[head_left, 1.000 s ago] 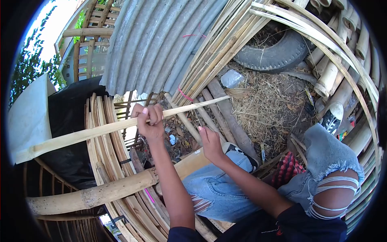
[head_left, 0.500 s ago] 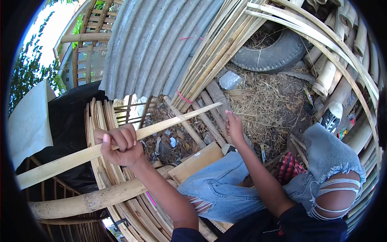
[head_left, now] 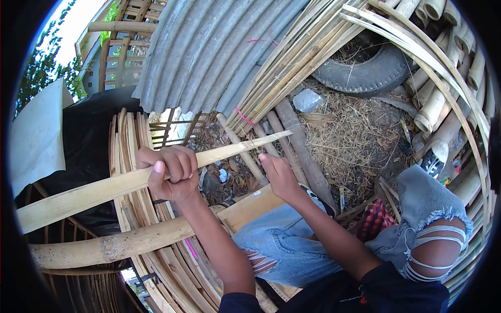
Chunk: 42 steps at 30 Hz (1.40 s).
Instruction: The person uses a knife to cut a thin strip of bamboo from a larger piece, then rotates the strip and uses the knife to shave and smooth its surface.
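Note:
A long pale bamboo strip (head_left: 94, 195) runs from the lower left to a narrow tip near the middle. My left hand (head_left: 175, 169) is closed around it, thumb up. Just below the strip's narrow end is my right hand (head_left: 282, 177), fingers closed. Something thin and dark shows at its fingertips by the strip, too small to name. Beneath the hands, a thick bamboo pole (head_left: 141, 242) lies crosswise, and a split bamboo piece (head_left: 253, 208) rests beside my leg.
Upright bamboo slats (head_left: 130, 141) stand on the left. A bundle of strips (head_left: 282, 68) tied with pink string leans by corrugated metal sheets (head_left: 203, 52). A tyre (head_left: 365, 75) and bamboo poles (head_left: 430, 104) lie at the right. Dry straw (head_left: 355, 135) covers the ground.
My right hand has moved left and slightly down, closer to my left hand. My left hand has shifted a little to the right along with a slight view change.

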Available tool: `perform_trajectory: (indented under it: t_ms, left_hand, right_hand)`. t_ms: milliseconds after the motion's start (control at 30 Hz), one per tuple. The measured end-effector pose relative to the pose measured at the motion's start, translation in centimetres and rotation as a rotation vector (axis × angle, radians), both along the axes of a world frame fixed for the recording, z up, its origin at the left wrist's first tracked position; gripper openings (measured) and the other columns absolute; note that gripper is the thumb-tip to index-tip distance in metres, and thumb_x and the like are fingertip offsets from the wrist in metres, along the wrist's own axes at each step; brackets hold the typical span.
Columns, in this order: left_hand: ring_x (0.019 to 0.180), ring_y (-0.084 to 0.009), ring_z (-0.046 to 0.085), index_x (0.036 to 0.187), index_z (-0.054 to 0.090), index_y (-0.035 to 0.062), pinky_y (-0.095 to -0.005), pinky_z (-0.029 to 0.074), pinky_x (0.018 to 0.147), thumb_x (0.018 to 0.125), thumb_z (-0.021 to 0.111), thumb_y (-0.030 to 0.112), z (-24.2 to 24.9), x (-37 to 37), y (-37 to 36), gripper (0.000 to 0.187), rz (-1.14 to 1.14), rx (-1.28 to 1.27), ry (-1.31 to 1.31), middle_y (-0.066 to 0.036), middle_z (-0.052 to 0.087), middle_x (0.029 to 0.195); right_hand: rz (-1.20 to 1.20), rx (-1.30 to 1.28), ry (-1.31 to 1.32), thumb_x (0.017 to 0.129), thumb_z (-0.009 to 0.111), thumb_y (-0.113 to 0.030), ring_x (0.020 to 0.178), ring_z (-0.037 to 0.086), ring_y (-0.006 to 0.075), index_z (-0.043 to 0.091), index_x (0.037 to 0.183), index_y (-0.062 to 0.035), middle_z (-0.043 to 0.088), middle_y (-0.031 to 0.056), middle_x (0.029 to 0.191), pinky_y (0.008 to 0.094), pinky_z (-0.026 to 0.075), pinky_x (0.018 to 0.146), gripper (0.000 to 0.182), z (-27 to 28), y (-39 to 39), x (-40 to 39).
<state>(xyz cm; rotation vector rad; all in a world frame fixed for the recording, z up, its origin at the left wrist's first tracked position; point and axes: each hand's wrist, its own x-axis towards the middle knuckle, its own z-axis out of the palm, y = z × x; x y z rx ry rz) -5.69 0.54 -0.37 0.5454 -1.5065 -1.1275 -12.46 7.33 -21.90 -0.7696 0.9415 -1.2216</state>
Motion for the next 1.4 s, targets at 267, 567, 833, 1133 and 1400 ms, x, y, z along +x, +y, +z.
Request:
perform_trajectory:
  t_ms: [267, 567, 833, 1133, 1400]
  left_hand:
    - [0.027, -0.0042, 0.019, 0.064, 0.031, 0.0122, -0.0192, 0.022, 0.027, 0.078, 0.048, 0.008, 0.1, 1.5, -0.5, 0.023, 0.020, 0.000, 0.055, 0.004, 0.027, 0.036]
    - [0.026, -0.0045, 0.020, 0.062, 0.030, 0.0123, -0.0197, 0.024, 0.026, 0.077, 0.049, 0.007, 0.2, 0.1, -0.3, 0.024, -0.072, 0.003, 0.020, 0.004, 0.027, 0.035]
    - [0.026, -0.0047, 0.019, 0.062, 0.031, 0.0120, -0.0199, 0.024, 0.026, 0.076, 0.049, 0.006, -0.1, -1.6, -0.5, 0.023, -0.106, 0.019, -0.011, 0.004, 0.027, 0.034]
    - [0.025, -0.0041, 0.022, 0.057, 0.028, 0.0131, -0.0194, 0.023, 0.026, 0.076, 0.049, 0.004, 0.0, -1.6, -0.3, 0.029, -0.205, 0.020, -0.001, 0.004, 0.027, 0.033]
    - [0.026, -0.0039, 0.019, 0.057, 0.030, 0.0128, -0.0194, 0.020, 0.026, 0.077, 0.049, 0.006, 0.2, -0.3, -0.2, 0.029, -0.144, 0.034, 0.021, 0.005, 0.027, 0.034]
  right_hand:
    - [0.054, 0.121, 0.158, 0.093, 0.041, -0.032, 0.060, 0.049, 0.0450, 0.055, 0.072, 0.0063, 0.050, 0.0273, 0.062, 0.0478, 0.036, 0.058, 0.047, 1.9, 0.3, 0.5]
    - [0.099, 0.350, 0.341, 0.094, 0.036, -0.034, 0.070, 0.054, 0.0453, 0.057, 0.082, 0.0079, 0.054, 0.0293, 0.070, 0.0476, 0.040, 0.065, 0.048, -7.6, -2.0, 1.5]
    - [-0.035, -0.035, 0.130, 0.090, 0.037, -0.048, 0.060, 0.049, 0.0405, 0.054, 0.068, 0.0075, 0.053, 0.0236, 0.062, 0.0457, 0.038, 0.062, 0.062, 1.1, -0.6, -0.5]
    - [0.179, 0.293, -0.058, 0.091, 0.042, -0.045, 0.043, 0.040, 0.0102, 0.040, 0.053, -0.0061, 0.040, 0.0016, 0.049, 0.0255, 0.029, 0.042, 0.054, -3.0, -1.2, -0.3]
    - [0.065, 0.037, 0.054, 0.094, 0.040, -0.033, 0.060, 0.046, 0.0415, 0.051, 0.068, 0.0082, 0.048, 0.0239, 0.058, 0.0450, 0.037, 0.060, 0.050, 4.5, 0.1, -0.8]
